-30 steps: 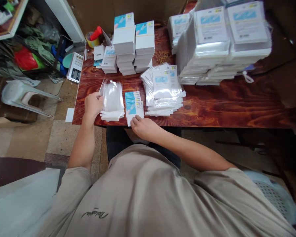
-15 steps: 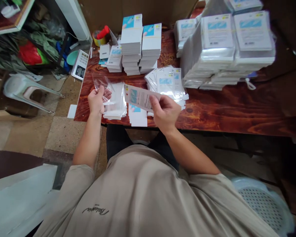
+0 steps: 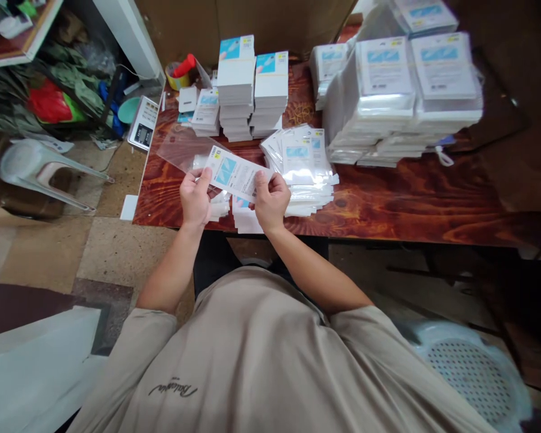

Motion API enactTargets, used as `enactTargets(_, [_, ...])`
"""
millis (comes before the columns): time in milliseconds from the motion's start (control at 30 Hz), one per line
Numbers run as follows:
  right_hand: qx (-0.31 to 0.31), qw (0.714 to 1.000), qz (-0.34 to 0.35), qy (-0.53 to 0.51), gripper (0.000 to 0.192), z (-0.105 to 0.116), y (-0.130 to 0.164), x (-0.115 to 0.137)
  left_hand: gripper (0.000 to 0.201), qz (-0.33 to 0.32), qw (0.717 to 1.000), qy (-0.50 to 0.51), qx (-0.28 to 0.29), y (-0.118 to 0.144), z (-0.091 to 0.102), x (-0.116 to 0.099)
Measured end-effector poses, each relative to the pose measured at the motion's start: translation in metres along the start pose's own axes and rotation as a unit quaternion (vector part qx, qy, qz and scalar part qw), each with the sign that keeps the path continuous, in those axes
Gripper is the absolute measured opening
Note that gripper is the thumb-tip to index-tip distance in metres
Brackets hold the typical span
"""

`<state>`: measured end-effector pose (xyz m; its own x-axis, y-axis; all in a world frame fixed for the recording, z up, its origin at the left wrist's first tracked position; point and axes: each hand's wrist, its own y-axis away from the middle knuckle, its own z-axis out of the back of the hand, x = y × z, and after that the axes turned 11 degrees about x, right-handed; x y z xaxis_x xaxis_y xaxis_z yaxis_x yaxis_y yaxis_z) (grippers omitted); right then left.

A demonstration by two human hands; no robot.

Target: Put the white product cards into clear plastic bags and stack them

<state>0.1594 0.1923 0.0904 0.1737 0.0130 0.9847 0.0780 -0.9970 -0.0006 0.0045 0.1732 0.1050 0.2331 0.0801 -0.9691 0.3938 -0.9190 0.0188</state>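
Observation:
My right hand (image 3: 272,200) pinches the right end of a printed card (image 3: 237,174), white with a blue picture. A clear plastic bag (image 3: 180,149) is pinched in my left hand (image 3: 196,197), its clear part spreading up and to the left. The card's left end meets the bag at my left fingers; how far it sits inside I cannot tell. Below my hands lie a pile of clear bags (image 3: 219,207), partly hidden, and some white cards (image 3: 247,221). To the right of my right hand are loosely piled bagged cards (image 3: 304,165).
Tall stacks of cards (image 3: 235,78) stand at the back of the wooden table (image 3: 388,204). Large banded stacks of bagged cards (image 3: 383,78) rise at the right. A tape roll (image 3: 179,78) and a scale (image 3: 143,125) are at the left, a plastic stool (image 3: 36,168) beyond.
My hands have come together. The card in my right hand has moved left to the bag, and my left hand has shifted right with the bag spread out.

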Motion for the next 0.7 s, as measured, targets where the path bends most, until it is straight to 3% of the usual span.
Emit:
enactTargets(133, [0.225,0.974,-0.028,-0.024,0.048,0.023,0.007,0.007,0.039,-0.007,1.000,0.010,0.003,0.000,0.006,-0.014])
enactTargets(233, [0.301,0.952,-0.042,-0.047,0.046,0.035,0.010,0.007,0.039,-0.015,0.999,0.022,0.029,0.003,0.005,-0.022])
enactTargets(367, [0.256,0.965,-0.019,-0.050,0.046,0.024,0.014,0.001,0.041,-0.023,0.993,0.069,0.088,0.021,-0.010,-0.018])
enactTargets(467, [0.130,0.987,0.065,0.072,0.045,0.010,0.013,-0.001,0.038,0.007,0.991,0.071,0.114,0.037,-0.019,-0.009])
enactTargets(533, [0.055,0.981,0.105,0.154,0.050,0.004,0.012,-0.001,0.038,0.016,0.992,0.056,0.113,0.043,-0.020,-0.004])
enactTargets(600, [0.053,0.974,0.121,0.187,0.062,0.003,0.011,0.000,0.042,0.026,0.991,0.037,0.126,0.045,-0.018,-0.002])
enactTargets(700, [0.137,0.973,0.103,0.158,0.059,0.013,0.002,0.004,0.051,0.083,0.978,-0.027,0.191,0.042,-0.011,-0.005])
